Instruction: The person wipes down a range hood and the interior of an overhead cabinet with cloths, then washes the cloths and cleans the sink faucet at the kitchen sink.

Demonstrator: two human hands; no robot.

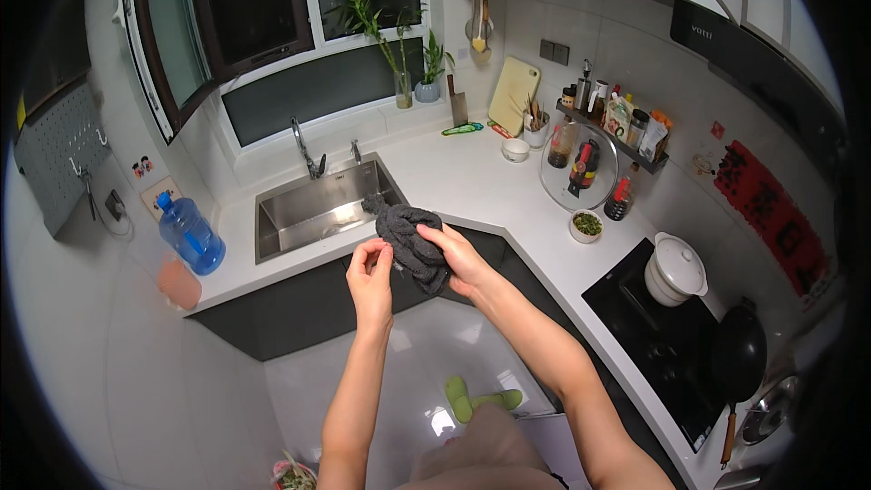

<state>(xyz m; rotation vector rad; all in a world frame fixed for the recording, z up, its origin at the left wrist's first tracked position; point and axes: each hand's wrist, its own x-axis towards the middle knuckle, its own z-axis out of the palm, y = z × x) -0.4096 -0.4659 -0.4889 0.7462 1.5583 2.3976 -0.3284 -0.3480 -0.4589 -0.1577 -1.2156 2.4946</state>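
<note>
In front of the sink's edge, my right hand (461, 260) grips a bunched dark grey cloth (412, 245), its thumb pressed on the top of the folds. My left hand (371, 275) is at the cloth's left side with thumb and fingertips drawn together. Whether those fingertips pinch an edge of the cloth cannot be made out. A small dark fuzzy tuft (373, 203) shows behind the cloth at the sink's right rim; I cannot tell if it belongs to the same cloth. The stainless steel sink (292, 218) lies just beyond, under a chrome faucet (304, 150).
A blue water jug (192, 235) stands left of the sink. On the right counter are a glass lid (554, 180), a bowl of chopped greens (586, 225) and a cooktop (633, 313) with a white lidded pot (674, 272) and a wok (738, 354). A cleaver (459, 105) leans at the back.
</note>
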